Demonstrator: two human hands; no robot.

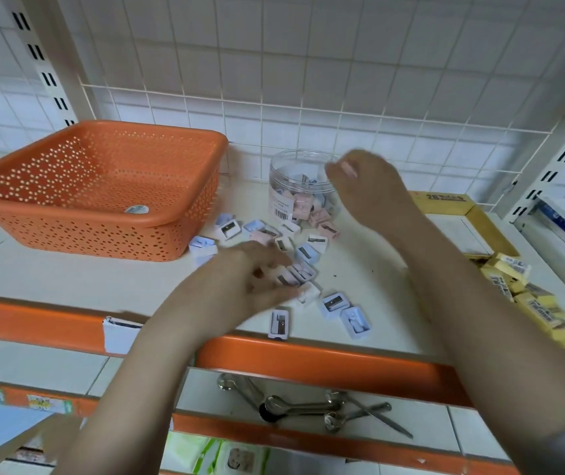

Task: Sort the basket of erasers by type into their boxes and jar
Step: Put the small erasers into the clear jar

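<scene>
1. An orange basket [96, 186] is set at the left of the shelf [51, 275]; what can be seen of its inside looks emptied, so the sorting is judged to be well along.
2. Yellow erasers [527, 303] are heaped at the right by a yellow box [462, 214].
3. A clear jar [299, 186], part filled with pink and pale pieces, is stood behind a scatter of small blue, white and pink pieces [294, 262] lying flat at mixed angles.
4. The right hand [370, 190] is held at the jar's open mouth, its arm reaching in from the lower right. A small pink piece [348, 169] seems to be pinched in its curled fingers [335, 173]; the blur leaves this unsure.
5. The left hand [257, 275] is stretched over the scatter, nearer to it than the right, with fingers loosely spread and blurred. Whether a piece is touched cannot be told. The loose pieces lie right under and just right of these fingers, so the next pickup is judged to fall to this hand.
</scene>
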